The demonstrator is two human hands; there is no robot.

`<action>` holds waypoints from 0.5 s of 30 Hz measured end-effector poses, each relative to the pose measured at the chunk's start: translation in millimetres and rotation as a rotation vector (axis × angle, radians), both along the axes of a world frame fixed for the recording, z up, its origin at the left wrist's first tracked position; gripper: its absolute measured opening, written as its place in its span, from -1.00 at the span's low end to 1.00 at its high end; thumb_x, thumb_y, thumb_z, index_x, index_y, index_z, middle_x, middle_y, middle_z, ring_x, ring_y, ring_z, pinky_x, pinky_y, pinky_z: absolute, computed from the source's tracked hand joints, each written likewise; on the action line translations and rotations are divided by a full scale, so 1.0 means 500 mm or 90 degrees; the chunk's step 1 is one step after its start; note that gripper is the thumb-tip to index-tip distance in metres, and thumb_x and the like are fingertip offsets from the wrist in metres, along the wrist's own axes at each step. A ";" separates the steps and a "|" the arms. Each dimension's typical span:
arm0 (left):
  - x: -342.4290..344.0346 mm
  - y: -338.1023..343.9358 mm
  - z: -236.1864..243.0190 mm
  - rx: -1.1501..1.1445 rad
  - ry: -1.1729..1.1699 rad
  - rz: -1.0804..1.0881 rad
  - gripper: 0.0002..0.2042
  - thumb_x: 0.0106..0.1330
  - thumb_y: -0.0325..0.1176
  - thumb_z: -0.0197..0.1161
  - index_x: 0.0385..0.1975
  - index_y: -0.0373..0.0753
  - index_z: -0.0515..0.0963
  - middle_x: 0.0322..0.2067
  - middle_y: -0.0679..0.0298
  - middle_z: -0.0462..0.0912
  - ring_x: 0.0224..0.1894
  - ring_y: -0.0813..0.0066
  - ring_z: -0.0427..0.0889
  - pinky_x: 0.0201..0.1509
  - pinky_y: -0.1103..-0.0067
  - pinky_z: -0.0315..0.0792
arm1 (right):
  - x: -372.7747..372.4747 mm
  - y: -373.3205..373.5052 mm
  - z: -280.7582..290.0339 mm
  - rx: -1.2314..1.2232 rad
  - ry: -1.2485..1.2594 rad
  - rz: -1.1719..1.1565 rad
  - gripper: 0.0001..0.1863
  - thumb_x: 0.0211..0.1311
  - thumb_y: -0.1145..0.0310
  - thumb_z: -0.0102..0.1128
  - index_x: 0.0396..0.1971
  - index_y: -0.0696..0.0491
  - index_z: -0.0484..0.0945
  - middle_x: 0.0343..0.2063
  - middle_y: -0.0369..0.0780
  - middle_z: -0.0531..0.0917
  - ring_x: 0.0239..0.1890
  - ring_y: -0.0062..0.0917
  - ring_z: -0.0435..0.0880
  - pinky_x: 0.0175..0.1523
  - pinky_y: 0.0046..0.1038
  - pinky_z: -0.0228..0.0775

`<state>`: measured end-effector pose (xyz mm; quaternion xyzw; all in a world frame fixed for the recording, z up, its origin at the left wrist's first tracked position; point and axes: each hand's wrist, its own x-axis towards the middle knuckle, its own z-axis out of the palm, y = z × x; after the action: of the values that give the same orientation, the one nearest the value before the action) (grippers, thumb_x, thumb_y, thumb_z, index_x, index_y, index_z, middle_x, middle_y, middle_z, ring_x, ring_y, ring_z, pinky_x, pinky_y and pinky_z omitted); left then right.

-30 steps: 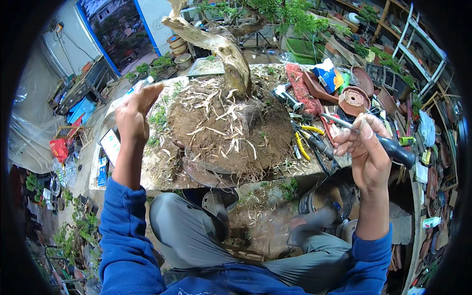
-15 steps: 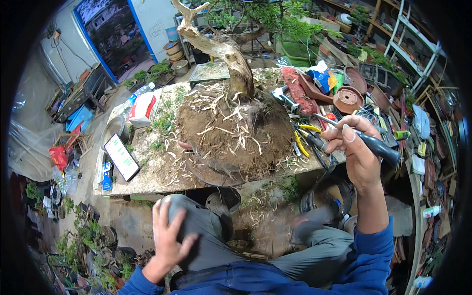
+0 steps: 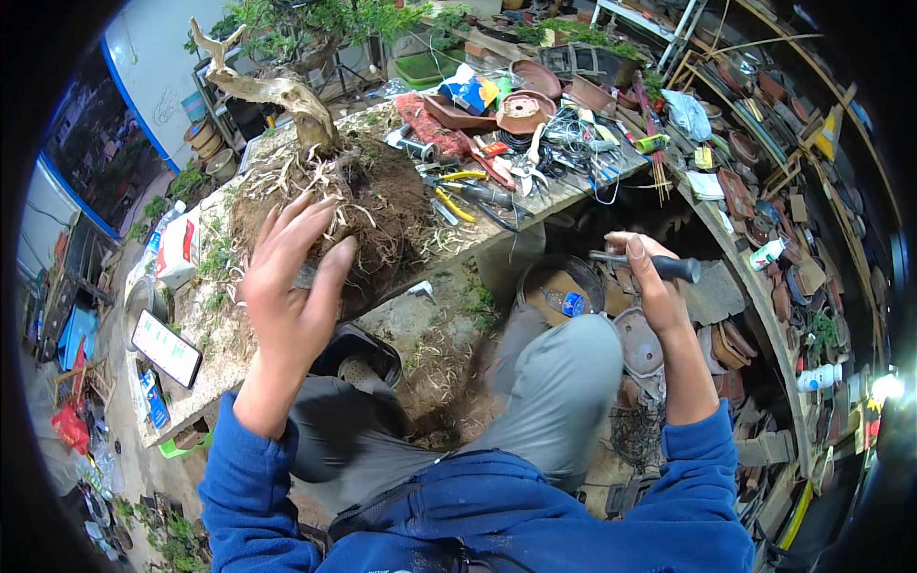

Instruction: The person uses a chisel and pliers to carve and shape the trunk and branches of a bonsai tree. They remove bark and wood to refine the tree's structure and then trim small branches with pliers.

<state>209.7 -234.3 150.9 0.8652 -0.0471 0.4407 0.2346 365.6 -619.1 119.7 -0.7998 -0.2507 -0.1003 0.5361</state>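
— Along the lower edge of the frame, blue sleeves [image 3: 253, 497] and, just above, grey trousers [image 3: 564, 392], knees apart.
— And the left hand [image 3: 291, 277]?
— Left of centre, raised, overlapping the soil-covered root ball [image 3: 387, 215] from this view. Fingers slightly fanned, thumb well away from them. Touching the soil or just short of it: impossible to tell.
— The right hand [image 3: 659, 291], then?
— Right of centre, curled around a dark-handled tool [image 3: 683, 268], metal shaft pointing left. Thumb against the near side; remaining fingers partly hidden, so exact grip hard to tell.
— And the root ball, where exactly?
— Upper left of centre, on the worktable [image 3: 218, 329]. Brown soil, pale strips strewn over it, and a bleached, twisted trunk [image 3: 287, 93] rising toward upper left.
— Beside it?
— Toward the left edge, a smartphone [image 3: 165, 348] with lit screen and, farther back, a red-and-white packet [image 3: 178, 250]. On the other side, yellow-handled pliers [image 3: 453, 202].
— Farther off?
— At top centre, an octagonal terracotta pot [image 3: 524, 112] and green foliage [image 3: 315, 19]; at upper left, a blue-framed doorway [image 3: 91, 143].
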 end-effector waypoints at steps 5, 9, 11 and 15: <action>0.067 -0.013 -0.039 0.252 0.022 0.096 -0.73 0.21 -0.26 0.50 -0.14 -0.20 0.72 0.01 0.25 0.78 0.32 0.05 0.57 0.51 0.01 0.16 | 0.050 0.025 -0.026 -0.135 0.190 -0.060 -0.41 0.36 -0.12 0.35 -0.54 0.19 0.64 -0.69 -0.26 0.63 -0.53 -0.63 0.64 -0.40 -0.45 0.42; 0.063 0.003 -0.050 0.293 0.015 0.082 -0.77 0.18 -0.35 0.51 -0.18 -0.15 0.71 -0.01 0.33 0.80 0.36 0.11 0.55 0.56 0.01 0.10 | 0.153 0.120 -0.041 -0.314 0.057 -0.010 -0.55 0.22 0.04 0.46 -0.50 0.19 0.65 -0.67 -0.24 0.58 -0.56 -0.57 0.52 -0.37 -0.37 0.39; 0.055 0.013 -0.045 0.295 0.047 0.078 -0.78 0.18 -0.34 0.50 -0.18 -0.13 0.71 -0.01 0.33 0.80 0.37 0.10 0.54 0.57 0.01 0.08 | 0.217 0.176 -0.051 -0.308 0.073 0.046 -0.63 0.18 0.09 0.45 -0.35 0.16 0.72 -0.60 -0.14 0.66 -0.52 -0.42 0.64 -0.28 -0.32 0.47; 0.027 0.041 -0.025 0.288 0.079 0.009 -0.79 0.22 -0.33 0.49 -0.18 -0.14 0.69 -0.03 0.32 0.81 0.38 0.02 0.54 0.62 -0.02 -0.03 | 0.308 0.295 -0.078 -0.328 -0.088 0.063 -0.53 0.14 0.26 0.43 0.06 0.07 0.72 -0.19 0.06 0.77 -0.10 -0.02 0.75 0.07 -0.17 0.58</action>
<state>223.1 -213.7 138.4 0.9214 -0.1243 0.3666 0.0341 519.7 -471.7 80.9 -0.8879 -0.3429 -0.0615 0.3005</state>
